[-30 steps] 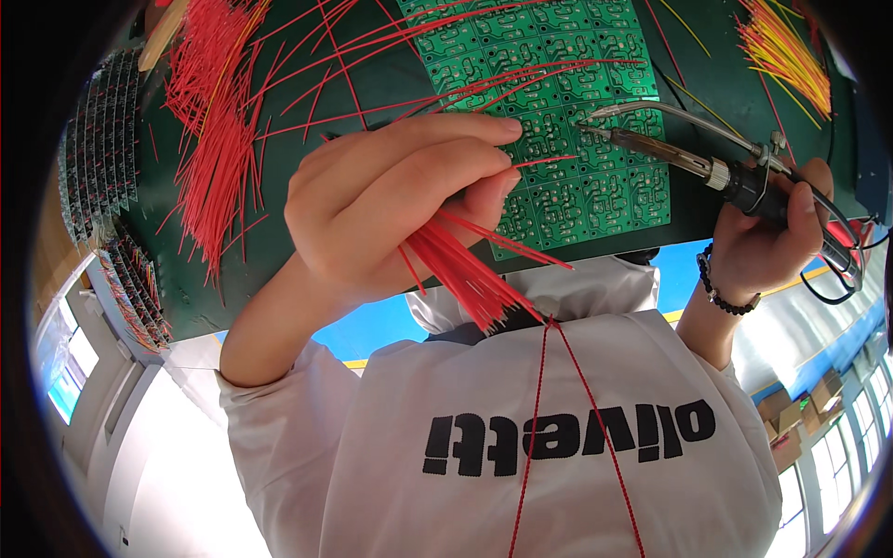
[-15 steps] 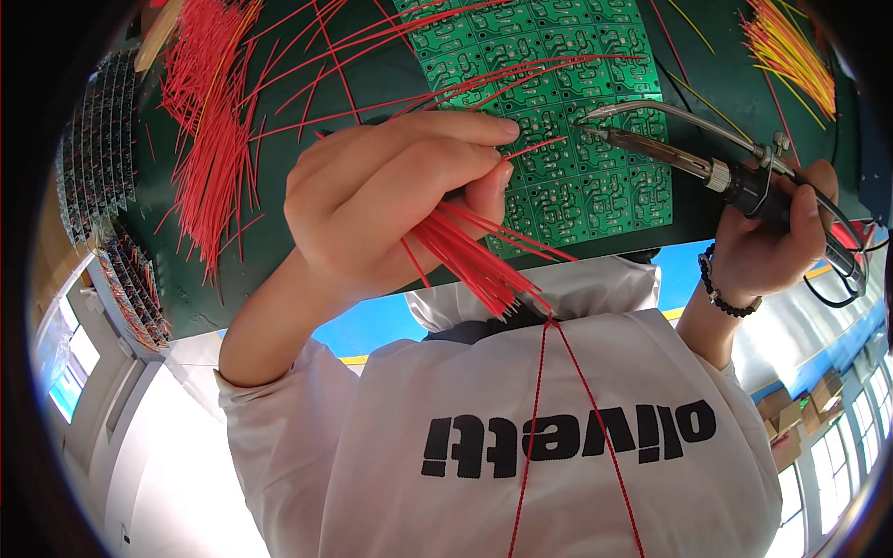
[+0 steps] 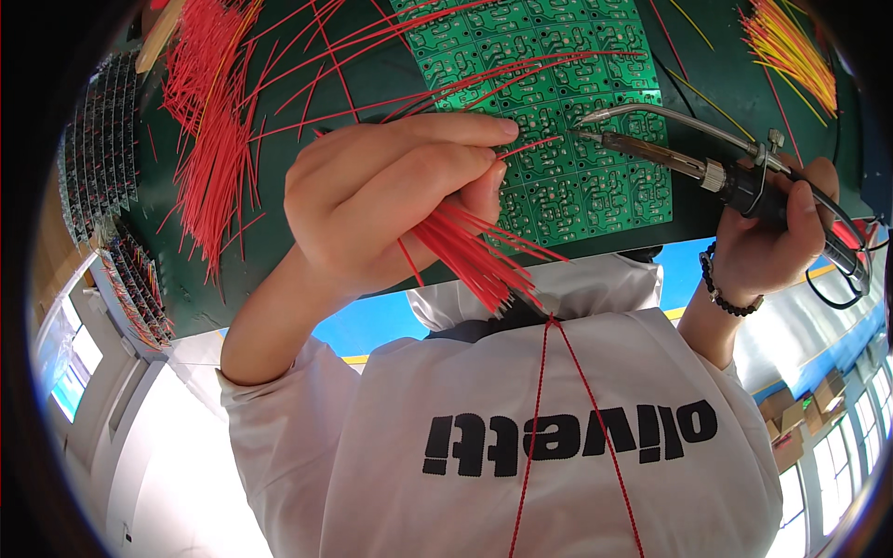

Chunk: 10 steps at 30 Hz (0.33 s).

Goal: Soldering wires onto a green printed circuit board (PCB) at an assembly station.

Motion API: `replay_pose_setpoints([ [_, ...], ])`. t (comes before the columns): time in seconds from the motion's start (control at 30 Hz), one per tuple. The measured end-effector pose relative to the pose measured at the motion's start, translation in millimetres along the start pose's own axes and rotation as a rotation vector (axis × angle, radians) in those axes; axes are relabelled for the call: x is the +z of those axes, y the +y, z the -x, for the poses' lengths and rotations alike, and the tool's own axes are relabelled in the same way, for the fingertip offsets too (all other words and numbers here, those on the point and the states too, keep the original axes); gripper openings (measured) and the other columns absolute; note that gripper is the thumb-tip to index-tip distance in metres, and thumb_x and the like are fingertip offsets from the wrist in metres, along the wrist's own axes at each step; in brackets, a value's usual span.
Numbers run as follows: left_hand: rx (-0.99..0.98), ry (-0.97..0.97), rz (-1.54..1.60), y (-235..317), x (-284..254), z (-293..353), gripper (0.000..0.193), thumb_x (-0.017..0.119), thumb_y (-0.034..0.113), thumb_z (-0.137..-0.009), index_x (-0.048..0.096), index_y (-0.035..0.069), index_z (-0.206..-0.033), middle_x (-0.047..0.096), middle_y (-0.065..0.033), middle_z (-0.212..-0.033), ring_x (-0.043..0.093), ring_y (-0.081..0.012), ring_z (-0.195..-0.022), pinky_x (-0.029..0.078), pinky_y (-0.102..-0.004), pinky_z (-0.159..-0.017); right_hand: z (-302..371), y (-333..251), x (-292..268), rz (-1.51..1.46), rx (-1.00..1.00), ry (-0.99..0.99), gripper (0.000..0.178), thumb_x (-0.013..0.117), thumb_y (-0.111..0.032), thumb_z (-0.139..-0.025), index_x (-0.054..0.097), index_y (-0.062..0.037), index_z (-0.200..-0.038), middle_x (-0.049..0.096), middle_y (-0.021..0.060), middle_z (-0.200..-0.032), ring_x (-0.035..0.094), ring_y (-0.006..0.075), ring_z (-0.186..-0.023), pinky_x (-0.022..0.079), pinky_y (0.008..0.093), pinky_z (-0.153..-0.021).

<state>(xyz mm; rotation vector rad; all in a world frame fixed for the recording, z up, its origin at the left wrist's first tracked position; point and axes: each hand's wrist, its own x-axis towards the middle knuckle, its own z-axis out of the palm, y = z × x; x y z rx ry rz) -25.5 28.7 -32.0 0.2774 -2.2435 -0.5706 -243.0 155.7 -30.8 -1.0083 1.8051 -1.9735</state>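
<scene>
My left hand (image 3: 372, 195) is closed around a bundle of thin red wires (image 3: 470, 260), whose cut ends fan out below the palm. Between its thumb and fingertips a single red wire (image 3: 532, 147) sticks out over a green circuit board panel (image 3: 642, 195). My right hand (image 3: 781, 232) grips a soldering iron (image 3: 753, 191) with a curved metal tube (image 3: 670, 112) clamped alongside. The iron's tip and the tube's end sit close together over the board, a little right of the single wire's end. Whether the tip touches the board I cannot tell.
A large heap of red wires (image 3: 209, 121) lies on the dark green table (image 3: 270, 270) at the left. Red and yellow wires (image 3: 791, 56) lie at the far right. Stacked boards (image 3: 98, 139) line the left edge. Loose red wires cross the panel's upper part.
The left hand and its wire bundle have shifted very slightly left, with the single wire's end a little further from the iron. The iron's tip has moved slightly left.
</scene>
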Motion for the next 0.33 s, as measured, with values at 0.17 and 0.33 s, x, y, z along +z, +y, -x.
replay_pose_setpoints([
  [0.17,0.003,0.001,-0.008,-0.7,0.5,0.5,0.015,0.069,0.0,-0.057,0.056,0.004,-0.065,0.063,-0.0052,-0.07,0.053,-0.0118,-0.045,0.039,-0.0193,-0.037,-1.6,-3.3,0.8,-0.062,0.039,-0.018,0.02,0.046,-0.015,-0.073,0.043,0.0024,-0.064,0.044,0.0063,-0.063,0.041,0.0096,-0.034,0.033,0.0185,-0.031],
  [0.33,-0.026,-0.034,-0.007,1.3,-1.7,-0.8,0.015,0.069,0.001,-0.057,0.057,0.004,-0.066,0.063,-0.0053,-0.07,0.054,-0.0122,-0.046,0.039,-0.0189,-0.038,-1.6,-2.7,-1.1,-0.101,0.091,-0.042,0.02,0.048,-0.015,-0.072,0.044,0.0025,-0.065,0.046,0.007,-0.064,0.042,0.0106,-0.034,0.033,0.0184,-0.031],
])
